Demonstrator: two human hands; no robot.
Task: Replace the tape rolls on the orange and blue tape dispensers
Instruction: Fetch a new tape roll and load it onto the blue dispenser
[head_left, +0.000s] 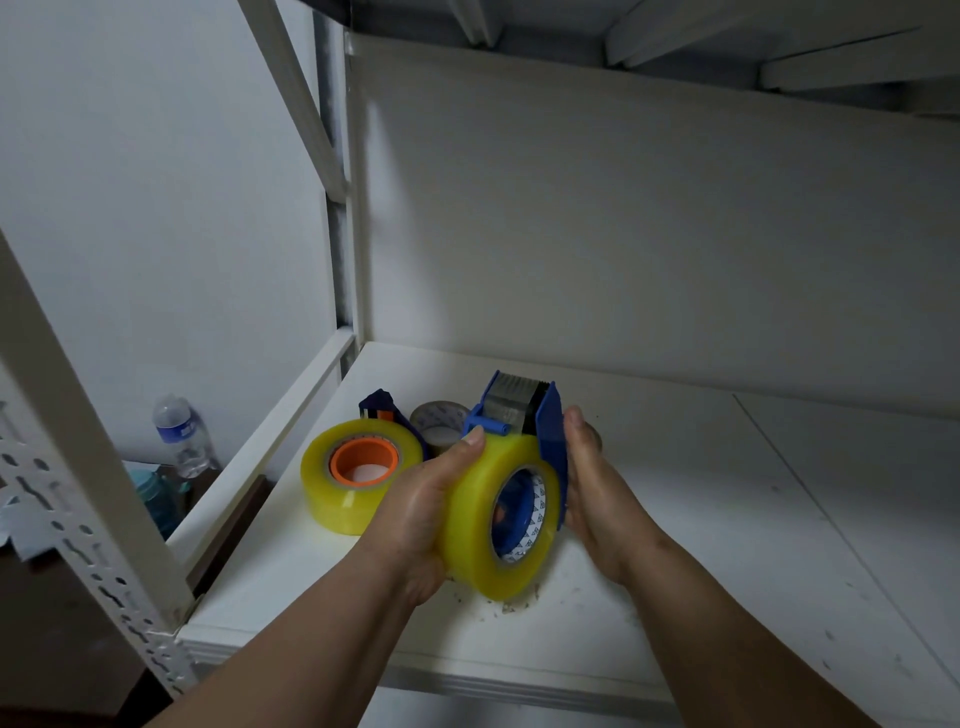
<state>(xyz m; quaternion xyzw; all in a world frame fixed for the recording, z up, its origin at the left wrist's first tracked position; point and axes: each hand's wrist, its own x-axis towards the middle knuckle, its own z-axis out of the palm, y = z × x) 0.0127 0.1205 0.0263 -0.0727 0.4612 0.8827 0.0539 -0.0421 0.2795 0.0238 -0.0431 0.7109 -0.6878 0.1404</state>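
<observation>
The fingers of the left hand (426, 499) were wrapped narrowly around the outer face of a yellow tape roll (501, 514), the thumb laid over its top at about eleven o'clock. The fingers of the right hand (592, 488) were pressed flat against the side plate of the blue tape dispenser (524, 415), at three o'clock of the roll, so both hands were closed on the one assembly. The roll appeared seated, or nearly so, on the blue hub, held just above the white shelf (675, 519).

The roll was judged full and therefore fairly heavy, stiff across its width, and smooth enough to slip under a light pinch; a broad palm grip on the rim was thought safest. The dispenser's plastic frame was taken as light and rigid, best held by its side plate, well clear of the toothed blade at twelve o'clock.

At nine o'clock of the hands, a second yellow roll (358, 483) lay flat on an orange hub (363, 457), seemingly already loaded. A spent core (439, 423) stood behind it.
</observation>
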